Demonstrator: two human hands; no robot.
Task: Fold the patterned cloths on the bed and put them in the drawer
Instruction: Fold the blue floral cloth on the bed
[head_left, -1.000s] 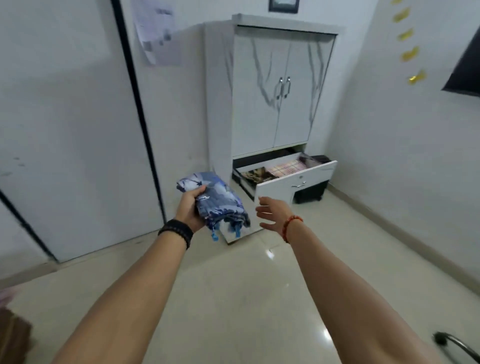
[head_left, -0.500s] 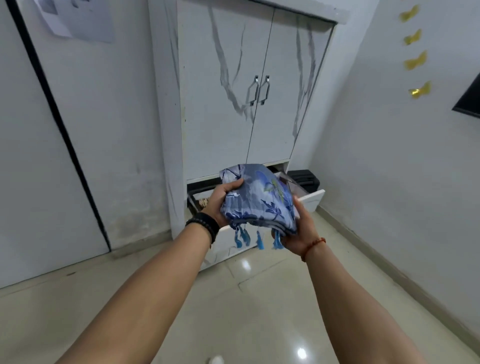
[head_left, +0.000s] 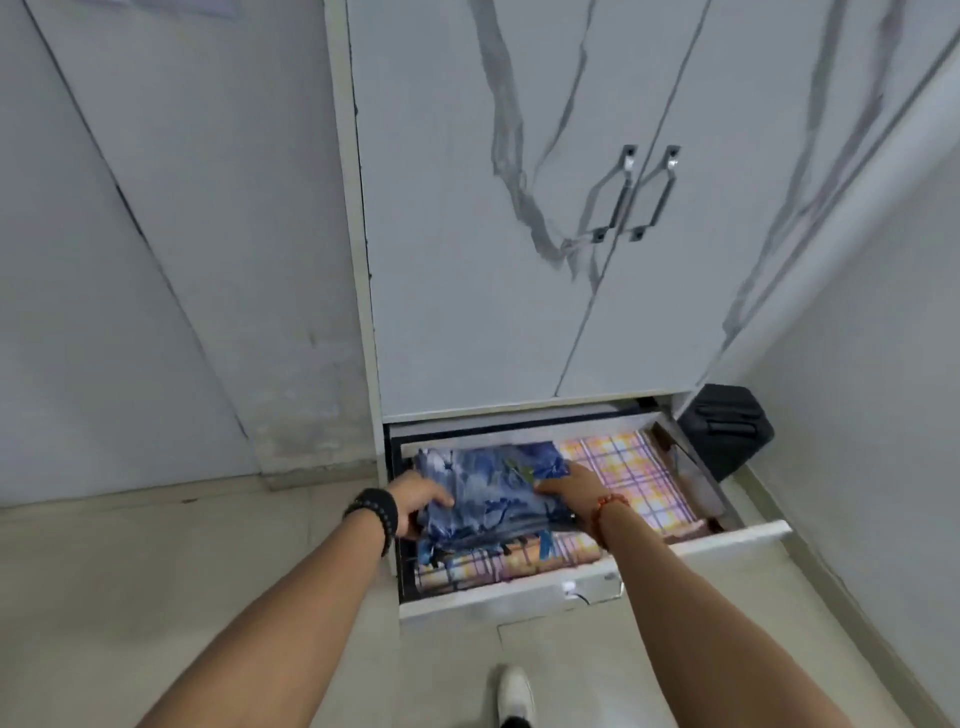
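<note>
Careful: your left hand (head_left: 415, 496) and right hand (head_left: 569, 486) both grip the folded blue floral cloth (head_left: 491, 493) inside the white open drawer (head_left: 675, 553); releasing unevenly could unfold it.

A tall white cupboard (head_left: 519, 218) with grey marble lines is standing against the wall, and its two doors are staying closed. Two shiny metal handles (head_left: 636, 195) are sitting side by side where the doors meet. A small black bin (head_left: 727, 428) is sitting on the floor just beside the cupboard. A white shoe (head_left: 515, 693) is standing on the pale shiny floor (head_left: 156, 571)
</note>
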